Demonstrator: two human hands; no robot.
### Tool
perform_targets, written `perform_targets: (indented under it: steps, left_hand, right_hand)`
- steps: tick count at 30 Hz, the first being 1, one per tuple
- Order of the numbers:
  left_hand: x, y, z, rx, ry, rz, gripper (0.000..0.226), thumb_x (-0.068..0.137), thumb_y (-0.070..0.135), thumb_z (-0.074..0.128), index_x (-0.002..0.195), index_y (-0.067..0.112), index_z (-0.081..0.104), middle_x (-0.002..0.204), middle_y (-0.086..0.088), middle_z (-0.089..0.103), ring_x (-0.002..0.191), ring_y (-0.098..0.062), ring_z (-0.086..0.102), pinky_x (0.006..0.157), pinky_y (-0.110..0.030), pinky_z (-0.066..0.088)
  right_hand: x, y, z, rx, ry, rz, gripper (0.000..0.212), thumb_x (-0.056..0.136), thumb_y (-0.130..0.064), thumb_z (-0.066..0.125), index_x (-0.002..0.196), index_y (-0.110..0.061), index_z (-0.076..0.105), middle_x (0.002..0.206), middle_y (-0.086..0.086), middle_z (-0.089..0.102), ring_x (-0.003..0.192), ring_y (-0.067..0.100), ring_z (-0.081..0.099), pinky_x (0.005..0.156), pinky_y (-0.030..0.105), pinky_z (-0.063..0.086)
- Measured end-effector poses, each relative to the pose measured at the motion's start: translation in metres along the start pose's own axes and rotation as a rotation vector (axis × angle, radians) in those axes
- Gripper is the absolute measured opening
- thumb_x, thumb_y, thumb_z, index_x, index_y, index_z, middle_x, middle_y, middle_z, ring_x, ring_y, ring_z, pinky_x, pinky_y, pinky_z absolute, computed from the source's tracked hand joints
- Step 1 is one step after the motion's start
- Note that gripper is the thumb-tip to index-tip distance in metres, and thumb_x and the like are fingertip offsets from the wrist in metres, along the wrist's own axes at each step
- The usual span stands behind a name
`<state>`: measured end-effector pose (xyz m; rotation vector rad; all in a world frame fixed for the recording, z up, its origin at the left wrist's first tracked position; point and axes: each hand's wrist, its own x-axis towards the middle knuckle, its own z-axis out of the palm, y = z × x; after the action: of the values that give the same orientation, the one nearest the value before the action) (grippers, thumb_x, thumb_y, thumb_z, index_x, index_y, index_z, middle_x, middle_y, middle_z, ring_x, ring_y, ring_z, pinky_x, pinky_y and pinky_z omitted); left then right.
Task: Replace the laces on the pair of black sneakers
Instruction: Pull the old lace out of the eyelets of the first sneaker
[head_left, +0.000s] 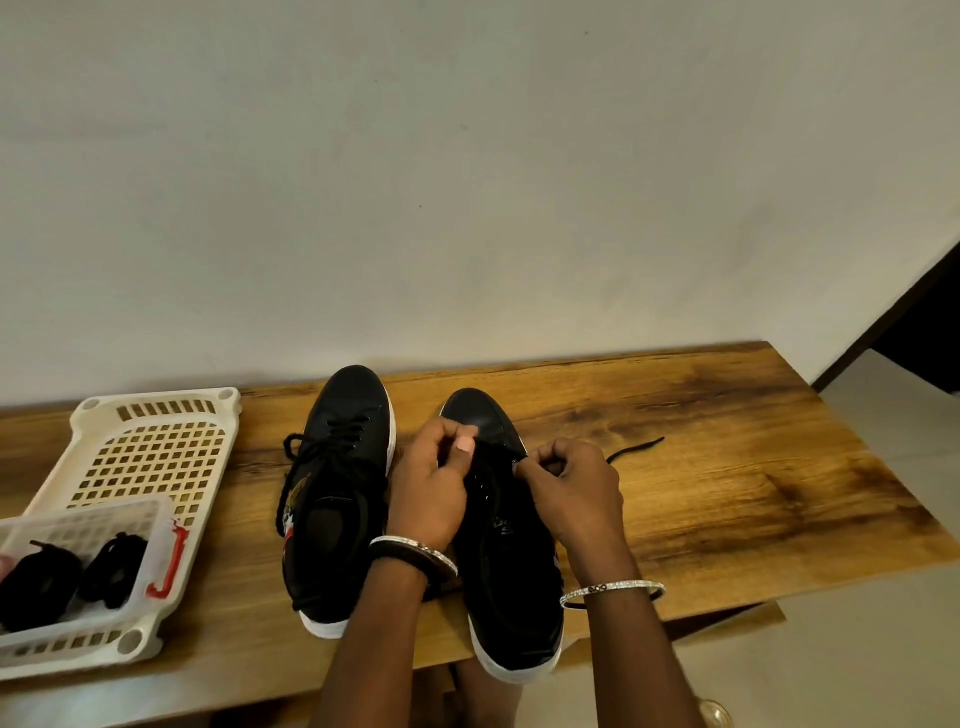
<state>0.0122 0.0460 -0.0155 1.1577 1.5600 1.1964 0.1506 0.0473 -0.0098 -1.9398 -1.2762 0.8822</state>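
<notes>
Pointing toe at wall (467, 182), long axis fwd-back: R sneaker (511, 597) w/ lace (636, 448)

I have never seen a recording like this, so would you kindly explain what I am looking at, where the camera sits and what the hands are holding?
There is no machine here. A person works with bare hands, and the single picture comes from a camera worn on the head, looking forward and down. A wooden table against a wall carries two black sneakers. The sneaker on the left is laced. The other sneaker lies under the hands. The right hand pinches a black lace whose free end trails onto the table. The left hand, fingers curled, seems to grip the same lace at the eyelets. At far left, a white tray carries a small clear basket with two bundles of black laces.
</notes>
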Motion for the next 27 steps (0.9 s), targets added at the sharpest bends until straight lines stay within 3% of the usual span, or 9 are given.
perform_targets:
  steps: [3, 6, 9, 12, 15, 17, 21, 25, 27]
  left_hand:
    - [-0.001, 0.012, -0.004, -0.438, -0.066, -0.17, 0.02, 0.106, 0.015, 0.039, 0.092, 0.012, 0.053, 0.083, 0.001, 0.075, 0.081, -0.014, 0.072, 0.068, -0.027, 0.053]
    - [0.001, 0.009, -0.007, -0.443, 0.031, -0.203, 0.022, 0.107, 0.018, 0.038, 0.088, 0.017, 0.05, 0.061, 0.005, 0.057, 0.063, -0.014, 0.057, 0.061, -0.027, 0.038]
    - [0.001, 0.0, -0.009, 0.062, 0.07, 0.016, 0.016, 0.104, 0.025, 0.044, 0.093, 0.018, 0.053, 0.071, 0.003, 0.053, 0.063, -0.011, 0.049, 0.059, -0.024, 0.037]
    - [-0.002, -0.004, -0.005, 0.514, 0.023, 0.24, 0.009, 0.098, 0.032, 0.055, 0.101, 0.025, 0.061, 0.095, 0.008, 0.06, 0.085, -0.01, 0.059, 0.069, -0.026, 0.047]
    - [-0.005, 0.002, -0.005, 0.838, 0.002, 0.191, 0.015, 0.093, 0.042, 0.062, 0.106, 0.035, 0.067, 0.116, 0.01, 0.056, 0.106, -0.014, 0.056, 0.084, -0.034, 0.051]
    - [-0.007, 0.008, -0.005, 0.875, 0.044, 0.18, 0.009, 0.093, 0.04, 0.063, 0.097, 0.036, 0.069, 0.115, 0.011, 0.055, 0.109, -0.014, 0.055, 0.083, -0.033, 0.049]
    - [-0.006, 0.001, 0.002, 0.563, 0.033, 0.214, 0.008, 0.091, 0.029, 0.067, 0.084, 0.032, 0.064, 0.102, 0.012, 0.053, 0.097, -0.012, 0.054, 0.074, -0.032, 0.047]
    - [-0.001, 0.003, 0.004, -0.208, -0.068, -0.06, 0.015, 0.1, 0.015, 0.054, 0.086, 0.016, 0.06, 0.103, 0.003, 0.073, 0.099, -0.021, 0.067, 0.091, -0.043, 0.053]
    - [-0.003, 0.013, 0.004, -0.487, -0.095, -0.174, 0.019, 0.104, 0.012, 0.044, 0.088, 0.011, 0.055, 0.093, -0.003, 0.076, 0.093, -0.025, 0.07, 0.087, -0.044, 0.055]
  right_hand:
    - [0.0, 0.0, 0.0, 0.006, 0.002, 0.01, 0.009, 0.085, -0.026, 0.072, 0.076, -0.026, 0.07, 0.074, -0.009, 0.07, 0.075, 0.01, 0.067, 0.071, 0.033, 0.055]
    - [0.001, 0.001, -0.002, 0.009, 0.006, 0.019, 0.008, 0.084, -0.027, 0.072, 0.076, -0.025, 0.07, 0.074, -0.01, 0.07, 0.076, 0.011, 0.066, 0.072, 0.033, 0.054]
    - [0.001, 0.001, -0.001, -0.005, 0.011, 0.024, 0.008, 0.083, -0.028, 0.072, 0.076, -0.025, 0.07, 0.073, -0.009, 0.069, 0.076, 0.013, 0.066, 0.073, 0.034, 0.054]
    - [0.001, 0.001, -0.001, -0.003, 0.021, 0.015, 0.01, 0.084, -0.029, 0.072, 0.075, -0.025, 0.07, 0.073, -0.009, 0.069, 0.074, 0.011, 0.066, 0.074, 0.036, 0.056]
    - [0.001, 0.001, 0.0, -0.007, 0.014, 0.005, 0.01, 0.085, -0.03, 0.072, 0.077, -0.026, 0.07, 0.074, -0.01, 0.069, 0.074, 0.009, 0.066, 0.074, 0.037, 0.057]
    - [0.001, 0.002, 0.0, -0.008, 0.012, 0.007, 0.01, 0.086, -0.03, 0.072, 0.077, -0.026, 0.07, 0.075, -0.01, 0.069, 0.075, 0.009, 0.066, 0.074, 0.036, 0.057]
    - [0.001, 0.002, -0.001, -0.004, 0.012, 0.007, 0.009, 0.086, -0.029, 0.071, 0.078, -0.025, 0.07, 0.076, -0.01, 0.069, 0.074, 0.008, 0.065, 0.069, 0.031, 0.053]
    - [0.002, 0.002, -0.001, 0.006, 0.008, 0.008, 0.009, 0.086, -0.027, 0.071, 0.077, -0.025, 0.07, 0.075, -0.01, 0.069, 0.075, 0.01, 0.065, 0.071, 0.033, 0.054]
    - [0.002, 0.003, 0.0, 0.014, 0.003, 0.013, 0.008, 0.085, -0.026, 0.071, 0.077, -0.025, 0.07, 0.075, -0.01, 0.069, 0.076, 0.012, 0.066, 0.073, 0.036, 0.055]
